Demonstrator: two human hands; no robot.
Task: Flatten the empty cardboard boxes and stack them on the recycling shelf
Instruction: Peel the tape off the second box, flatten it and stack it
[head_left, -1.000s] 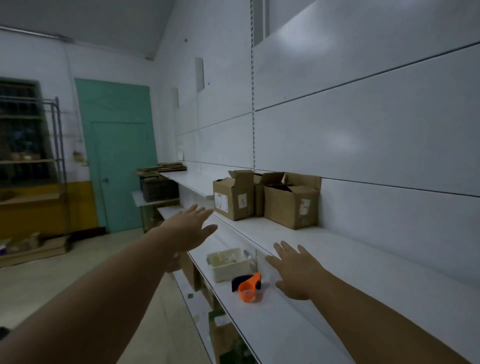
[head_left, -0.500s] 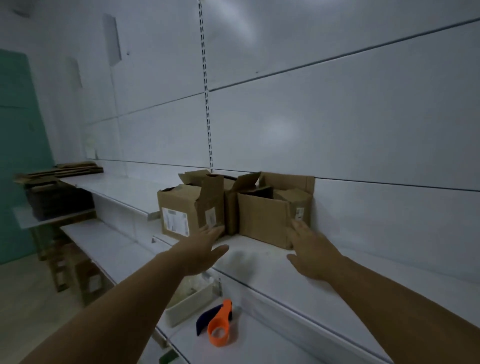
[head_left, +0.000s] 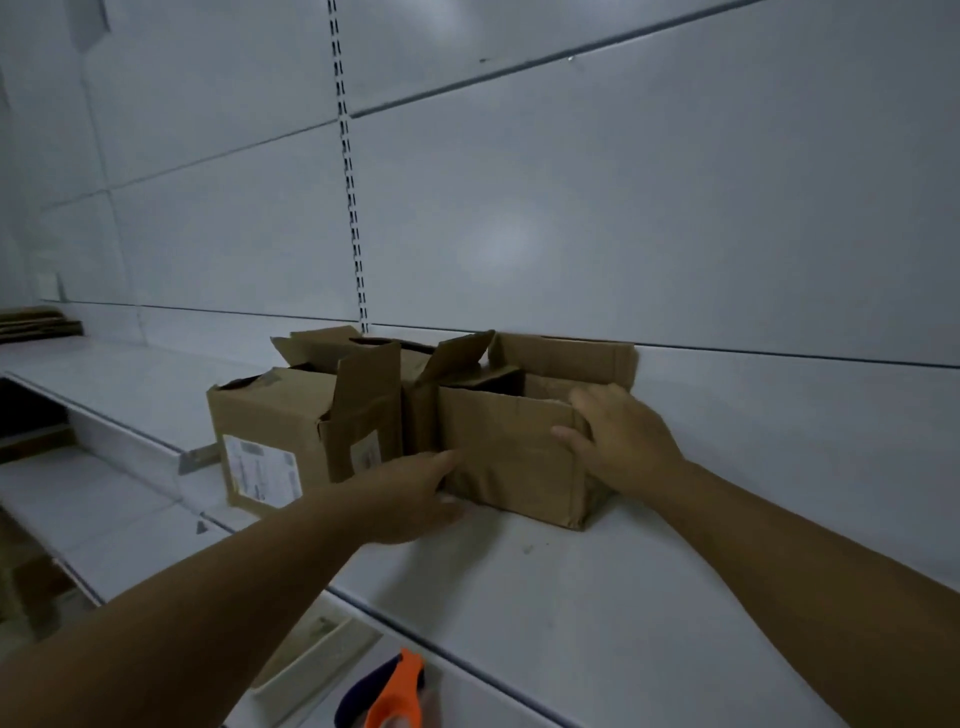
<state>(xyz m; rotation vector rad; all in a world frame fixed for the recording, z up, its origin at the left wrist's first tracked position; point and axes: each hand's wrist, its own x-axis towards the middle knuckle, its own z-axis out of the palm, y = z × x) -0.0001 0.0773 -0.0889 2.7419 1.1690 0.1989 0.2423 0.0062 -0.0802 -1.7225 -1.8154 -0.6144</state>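
Two open brown cardboard boxes stand side by side on a white shelf (head_left: 519, 582) against the wall. The right box (head_left: 511, 452) has its flaps up. My left hand (head_left: 410, 493) presses against its lower left front corner, fingers around the edge. My right hand (head_left: 618, 441) wraps over its upper right corner, thumb on the front face and fingers on the rim. The left box (head_left: 280, 441) carries white labels and torn flaps; neither hand touches it. A pile of flattened cardboard (head_left: 36, 325) lies on the shelf at the far left.
On the lower shelf near the bottom edge sit an orange and blue tape dispenser (head_left: 389, 696) and a white tray (head_left: 317, 654). The white panelled wall with a slotted upright (head_left: 349, 182) rises right behind the boxes. Bare shelf extends to the right.
The view has closed in on the boxes. Both hands, open above the shelf before, have reached forward and now hold the right box at its two sides.
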